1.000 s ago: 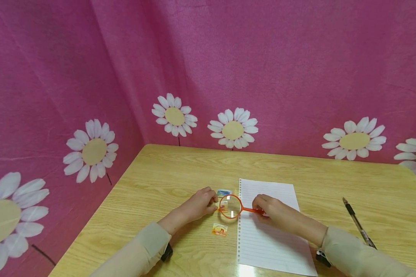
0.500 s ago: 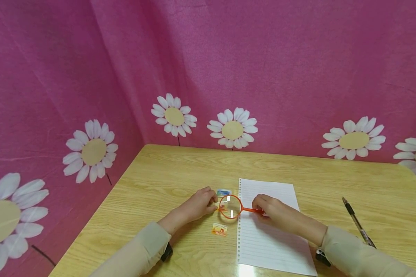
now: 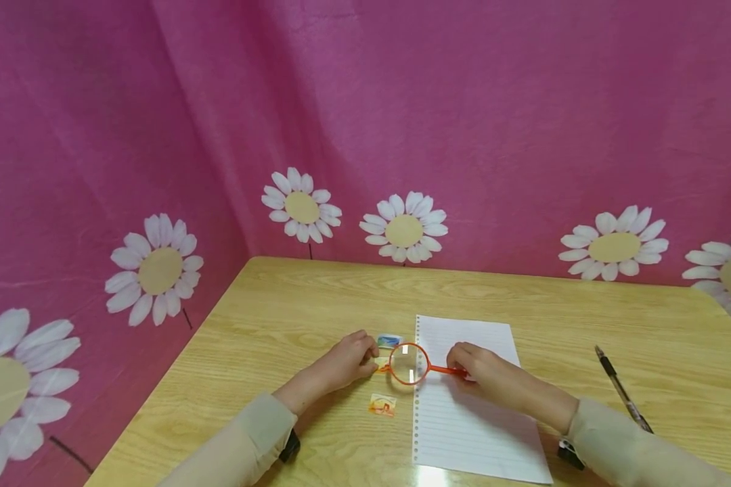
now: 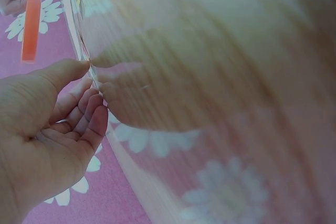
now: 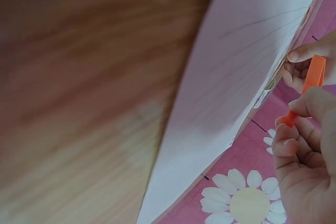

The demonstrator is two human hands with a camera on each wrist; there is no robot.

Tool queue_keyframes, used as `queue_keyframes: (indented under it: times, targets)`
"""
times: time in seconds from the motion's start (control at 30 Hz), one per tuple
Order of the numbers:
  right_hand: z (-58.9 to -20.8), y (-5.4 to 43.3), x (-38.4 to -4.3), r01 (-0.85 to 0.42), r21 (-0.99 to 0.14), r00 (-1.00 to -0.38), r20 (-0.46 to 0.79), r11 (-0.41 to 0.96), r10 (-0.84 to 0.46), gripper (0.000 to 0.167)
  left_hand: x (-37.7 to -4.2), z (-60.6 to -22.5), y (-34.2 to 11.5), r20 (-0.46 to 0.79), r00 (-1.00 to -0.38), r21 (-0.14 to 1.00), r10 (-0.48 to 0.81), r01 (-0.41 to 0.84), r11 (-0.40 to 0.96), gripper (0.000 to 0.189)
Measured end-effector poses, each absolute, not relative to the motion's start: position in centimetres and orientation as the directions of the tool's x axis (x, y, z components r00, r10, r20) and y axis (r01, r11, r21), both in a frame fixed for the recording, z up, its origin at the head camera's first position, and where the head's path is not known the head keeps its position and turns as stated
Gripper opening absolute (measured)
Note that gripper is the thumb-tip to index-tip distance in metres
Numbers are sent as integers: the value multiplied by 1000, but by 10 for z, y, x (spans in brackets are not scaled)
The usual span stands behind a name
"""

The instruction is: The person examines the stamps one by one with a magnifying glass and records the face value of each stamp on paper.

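My right hand (image 3: 493, 375) pinches the handle of an orange magnifying glass (image 3: 445, 370) between thumb and fingers. Its round lens hovers above the table, overlapping the paper's punched edge. In the right wrist view that hand (image 5: 310, 166) and the orange rim show at the right. Three small stamps lie in a column: a blue one (image 3: 390, 341) on top, a yellow-orange one (image 3: 382, 365) partly covered in the middle, another orange one (image 3: 382, 405) below. My left hand (image 3: 346, 358) rests with loosely bent fingers, tips at the middle stamp's left edge; the left wrist view shows its fingertips (image 4: 97, 116) on the tabletop.
A lined, punched sheet of paper (image 3: 463, 439) lies under my right hand. To its right is a black pen (image 3: 623, 389). The wooden table (image 3: 317, 297) ends at a pink curtain (image 3: 493, 135) with white daisies at the back and left.
The magnifying glass has shifted slightly right with my right hand, so its lens reaches over the paper's edge and covers less of the middle stamp. The head view has turned slightly.
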State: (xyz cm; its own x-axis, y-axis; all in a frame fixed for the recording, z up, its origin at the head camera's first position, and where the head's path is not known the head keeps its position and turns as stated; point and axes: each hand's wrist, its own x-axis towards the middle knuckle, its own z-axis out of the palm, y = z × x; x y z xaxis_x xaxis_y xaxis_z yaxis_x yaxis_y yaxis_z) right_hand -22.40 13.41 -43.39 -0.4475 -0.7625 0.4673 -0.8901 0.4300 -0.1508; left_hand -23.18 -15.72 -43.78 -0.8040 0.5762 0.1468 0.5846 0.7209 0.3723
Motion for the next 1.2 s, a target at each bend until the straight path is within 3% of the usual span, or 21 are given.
queue_keyframes:
  times: [0.5, 1.2]
  targets:
    - [-437, 150, -224, -899, -122, -418, 530, 421, -738, 37, -231, -440, -157, 149, -813, 381, 563, 573, 726, 13]
    - [-439, 180, -222, -888, -135, -434, 562, 440, -704, 39, -231, -441, -157, 152, -809, 395, 568, 577, 715, 12]
